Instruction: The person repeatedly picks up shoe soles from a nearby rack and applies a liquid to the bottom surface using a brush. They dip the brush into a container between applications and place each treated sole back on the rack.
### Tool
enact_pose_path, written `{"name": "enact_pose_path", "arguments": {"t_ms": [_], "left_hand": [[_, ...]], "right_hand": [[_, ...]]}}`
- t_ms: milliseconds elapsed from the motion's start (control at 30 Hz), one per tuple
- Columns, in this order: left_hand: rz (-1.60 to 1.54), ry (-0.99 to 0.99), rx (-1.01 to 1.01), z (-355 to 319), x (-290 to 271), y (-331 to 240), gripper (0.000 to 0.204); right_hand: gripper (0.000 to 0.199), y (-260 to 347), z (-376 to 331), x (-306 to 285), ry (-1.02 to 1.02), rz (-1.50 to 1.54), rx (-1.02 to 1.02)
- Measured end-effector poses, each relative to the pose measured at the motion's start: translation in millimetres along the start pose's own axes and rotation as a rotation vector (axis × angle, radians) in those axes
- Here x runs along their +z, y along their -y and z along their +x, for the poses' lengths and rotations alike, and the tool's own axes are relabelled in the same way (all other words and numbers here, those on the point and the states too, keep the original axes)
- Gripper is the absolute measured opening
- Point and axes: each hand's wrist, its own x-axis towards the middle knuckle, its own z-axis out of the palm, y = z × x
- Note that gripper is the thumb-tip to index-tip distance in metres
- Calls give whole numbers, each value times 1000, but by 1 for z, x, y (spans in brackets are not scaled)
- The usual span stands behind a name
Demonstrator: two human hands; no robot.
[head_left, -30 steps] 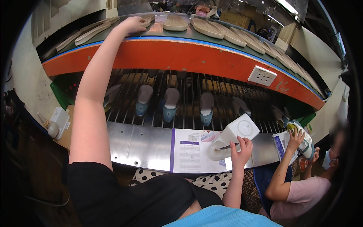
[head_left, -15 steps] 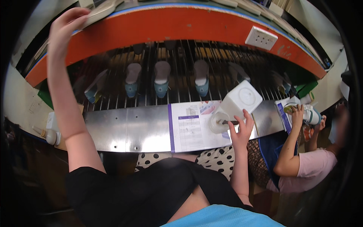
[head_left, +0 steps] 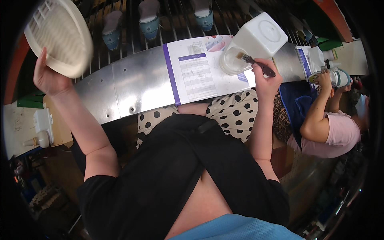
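Note:
My left hand [head_left: 54, 82] is raised at the upper left, closed on the edge of a cream shoe sole [head_left: 66, 44], whose ribbed inner side shows slightly blurred. On the right, my right hand [head_left: 269, 82] grips the dark handle of a paintbrush [head_left: 260, 66]. The brush's bristles are over the mouth of a clear plastic container [head_left: 228, 64]. This container is joined to, or stands against, a white plastic jug [head_left: 262, 34] lying tilted; I cannot tell which. Beneath them lies a printed sheet [head_left: 196, 80] with a purple edge.
A metal ledge [head_left: 138, 80] runs in front of me. Beyond it, blue-and-grey shoe uppers [head_left: 149, 24] stand on a rack of rods [head_left: 172, 20]. A white bottle [head_left: 42, 138] sits at the far left. On the right, a co-worker [head_left: 332, 128] handles a white-and-blue shoe [head_left: 341, 78].
My left hand has come down from the upper shelf with the sole. My right hand has closed around the brush handle and lifted it. The view has tilted down toward my body.

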Motion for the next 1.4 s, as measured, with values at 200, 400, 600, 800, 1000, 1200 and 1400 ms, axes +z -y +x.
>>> {"name": "enact_pose_path", "arguments": {"t_ms": [200,400,600,800,1000,1200,1400], "left_hand": [[-414,535,-316,-49,17,96,86],[-582,626,-637,-100,35,157,99],[-558,369,-969,-128,42,194,88],[-645,290,-1184,-140,40,219,78],[-582,114,-1166,-153,41,227,69],[-656,107,-1218,-160,46,235,68],[-759,287,-1192,-161,54,241,72]], "right_hand": [[16,-6,-2,24,194,-235,204],[19,-12,-16,1,163,187,163],[17,-12,-31,-16,90,267,42],[22,-38,-47,-3,-97,566,229],[30,-71,-46,3,-418,1405,1050],[24,-41,-25,-5,86,1524,665],[22,29,-26,13,335,986,288]]}}
